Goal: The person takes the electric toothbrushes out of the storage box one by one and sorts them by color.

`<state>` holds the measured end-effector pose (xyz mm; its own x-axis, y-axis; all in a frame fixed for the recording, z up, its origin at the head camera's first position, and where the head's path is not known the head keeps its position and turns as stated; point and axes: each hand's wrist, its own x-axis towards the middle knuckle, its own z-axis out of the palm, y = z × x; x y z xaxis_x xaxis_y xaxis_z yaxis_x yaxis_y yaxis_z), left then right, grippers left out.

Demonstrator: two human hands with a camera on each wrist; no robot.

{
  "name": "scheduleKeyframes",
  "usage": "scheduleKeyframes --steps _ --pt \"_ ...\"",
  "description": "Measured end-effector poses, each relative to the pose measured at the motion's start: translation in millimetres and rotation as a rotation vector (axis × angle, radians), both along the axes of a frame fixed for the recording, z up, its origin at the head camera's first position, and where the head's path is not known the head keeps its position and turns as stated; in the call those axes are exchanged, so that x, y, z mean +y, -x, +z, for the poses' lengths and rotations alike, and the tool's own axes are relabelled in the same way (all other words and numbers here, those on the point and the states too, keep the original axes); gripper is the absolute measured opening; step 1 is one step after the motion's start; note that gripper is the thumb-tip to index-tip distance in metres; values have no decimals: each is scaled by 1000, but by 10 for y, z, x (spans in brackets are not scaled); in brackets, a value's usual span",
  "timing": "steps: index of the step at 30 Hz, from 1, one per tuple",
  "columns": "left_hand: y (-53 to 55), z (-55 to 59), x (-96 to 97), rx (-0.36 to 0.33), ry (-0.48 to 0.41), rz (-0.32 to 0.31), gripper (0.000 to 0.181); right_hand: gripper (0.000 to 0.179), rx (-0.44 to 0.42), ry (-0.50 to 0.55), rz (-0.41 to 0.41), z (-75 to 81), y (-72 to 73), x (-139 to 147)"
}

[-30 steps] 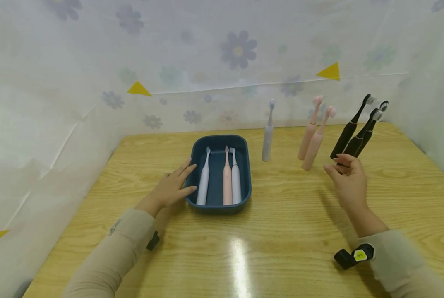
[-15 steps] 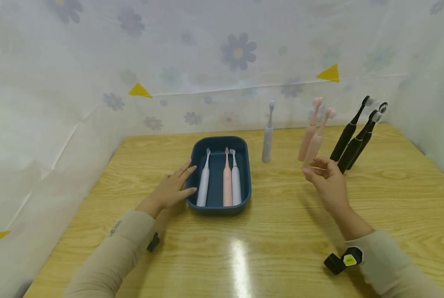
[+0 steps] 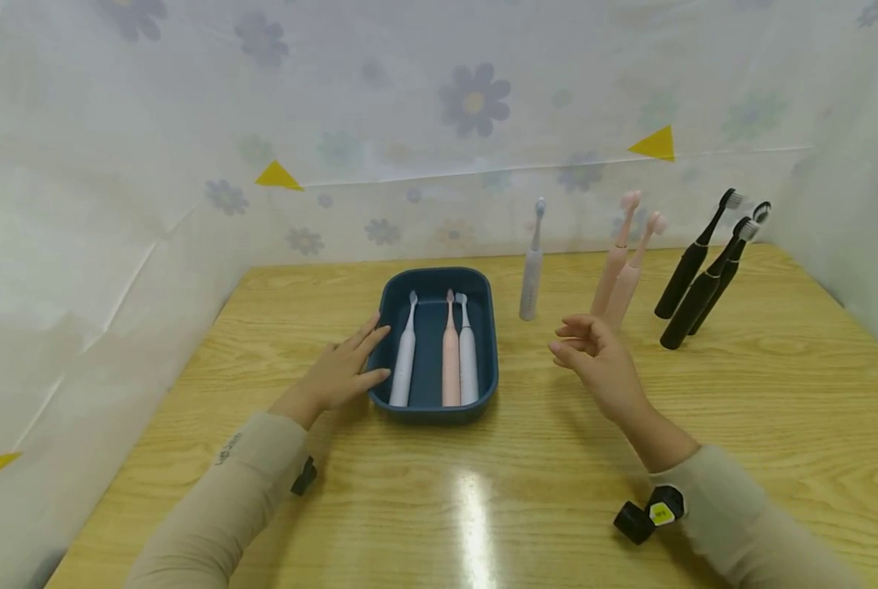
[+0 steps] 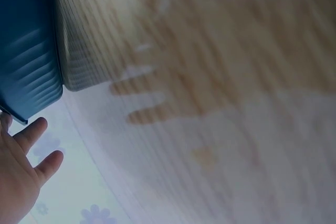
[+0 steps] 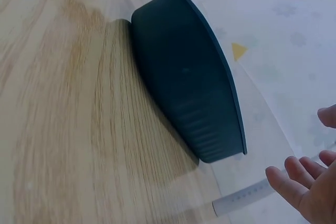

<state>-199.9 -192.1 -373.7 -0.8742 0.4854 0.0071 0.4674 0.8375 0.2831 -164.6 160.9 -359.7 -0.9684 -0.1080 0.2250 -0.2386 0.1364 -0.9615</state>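
My left hand (image 3: 346,368), fingers spread, rests on the left rim of a dark blue tray (image 3: 431,415); the left wrist view shows the fingertips at that rim. Inside lie a white electric toothbrush (image 3: 403,360) on the left, and a pink electric toothbrush (image 3: 450,364) beside another white one (image 3: 468,360). My right hand (image 3: 601,364) is in the air right of the tray, fingers loosely bent, holding nothing. Behind it stand two pink toothbrushes (image 3: 625,286), their lower ends partly covered by the hand. One pale toothbrush (image 3: 530,282) stands upright between tray and right hand.
Three black electric toothbrushes (image 3: 692,307) stand grouped at the right of the wooden table (image 3: 542,491). A flower-patterned white sheet (image 3: 380,106) with yellow triangles hangs behind the table and along its sides.
My right hand has moved left, from in front of the black toothbrushes past the pink ones toward the pale one. The left hand and tray have stayed put.
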Motion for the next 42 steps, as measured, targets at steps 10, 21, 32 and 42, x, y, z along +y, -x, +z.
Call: scheduleKeyframes --steps 10,21,32,42 --pt "-14 -4 -5 4 -23 -10 65 42 -62 43 138 49 32 -263" --pt "-13 11 2 -2 -26 -8 65 45 -120 52 216 108 89 -479" --pt "-6 15 7 -14 -30 -6 64 46 -158 -28 289 167 190 -656" --pt "5 -12 4 -8 -26 -1 65 46 -203 -123 354 173 320 -811"
